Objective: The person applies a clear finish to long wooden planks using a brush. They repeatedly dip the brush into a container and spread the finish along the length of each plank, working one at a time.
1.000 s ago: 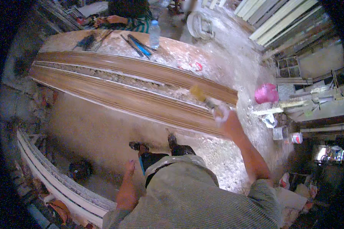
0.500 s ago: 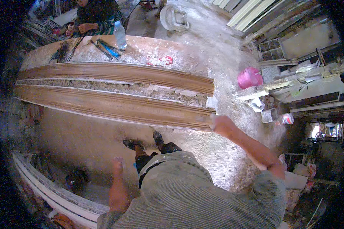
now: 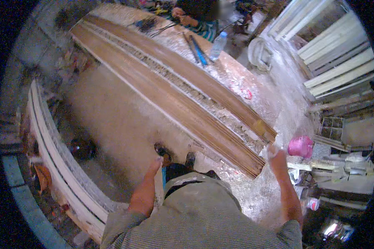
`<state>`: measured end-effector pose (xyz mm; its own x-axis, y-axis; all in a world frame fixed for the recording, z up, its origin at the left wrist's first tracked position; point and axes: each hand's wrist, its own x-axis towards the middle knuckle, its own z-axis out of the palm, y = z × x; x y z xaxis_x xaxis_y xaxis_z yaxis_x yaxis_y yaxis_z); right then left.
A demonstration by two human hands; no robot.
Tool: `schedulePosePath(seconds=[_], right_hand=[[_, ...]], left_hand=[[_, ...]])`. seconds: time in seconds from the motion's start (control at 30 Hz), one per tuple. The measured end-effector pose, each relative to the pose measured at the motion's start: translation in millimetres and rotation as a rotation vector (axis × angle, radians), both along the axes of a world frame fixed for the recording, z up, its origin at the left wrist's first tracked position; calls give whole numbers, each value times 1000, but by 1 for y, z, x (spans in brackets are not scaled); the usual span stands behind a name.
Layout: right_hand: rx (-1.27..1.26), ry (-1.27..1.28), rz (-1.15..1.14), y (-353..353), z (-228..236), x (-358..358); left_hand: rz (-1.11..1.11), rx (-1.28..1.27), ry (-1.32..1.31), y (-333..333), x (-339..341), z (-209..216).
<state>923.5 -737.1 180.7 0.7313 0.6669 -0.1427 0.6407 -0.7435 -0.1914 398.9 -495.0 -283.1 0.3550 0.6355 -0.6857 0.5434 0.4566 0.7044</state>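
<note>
Two long brown moulded boards lie side by side on the workbench, the near board [image 3: 166, 99] and the far board [image 3: 203, 85], with a rough, crumbly strip between them. At their right end my right hand [image 3: 275, 153] is closed, smeared by motion, on what looks like a brush [image 3: 261, 128]. Its yellowish, blurred head lies over the end of the far board. My left hand [image 3: 158, 162] hangs low by my left hip, away from the boards; its fingers are too blurred to read.
A water bottle [image 3: 218, 45] and a blue-handled tool [image 3: 198, 52] rest on the bench's far side, where another person's hands [image 3: 185, 17] show. A pink bucket [image 3: 300, 147] stands on the dusty floor to the right. White mouldings [image 3: 66, 166] lie at the left.
My view has turned, so the boards now slant down to the right. My right hand has gone from the near board's end toward the far board's end, the brush with it.
</note>
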Motion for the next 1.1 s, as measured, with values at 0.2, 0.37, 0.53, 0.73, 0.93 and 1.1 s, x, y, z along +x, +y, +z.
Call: schedulePosePath(seconds=[0.2,0.37,0.53,0.73,0.93,1.1], right_hand=[[-659,51,577,64,6,-26],[98,202,74,6,45,48],[-192,-284,327,-6,15,123],[278,-63,107,89,-14,147],[-198,-93,390,230,-29,110],[342,9,276,355,-55,72]], left_hand=[[112,20,44,-20,-36,4],[271,-55,97,-56,-78,15],[344,-115,106,-85,-99,30],[451,-174,137,-107,-116,48],[514,-221,117,-65,-126,46],[551,-236,70,21,-127,31]])
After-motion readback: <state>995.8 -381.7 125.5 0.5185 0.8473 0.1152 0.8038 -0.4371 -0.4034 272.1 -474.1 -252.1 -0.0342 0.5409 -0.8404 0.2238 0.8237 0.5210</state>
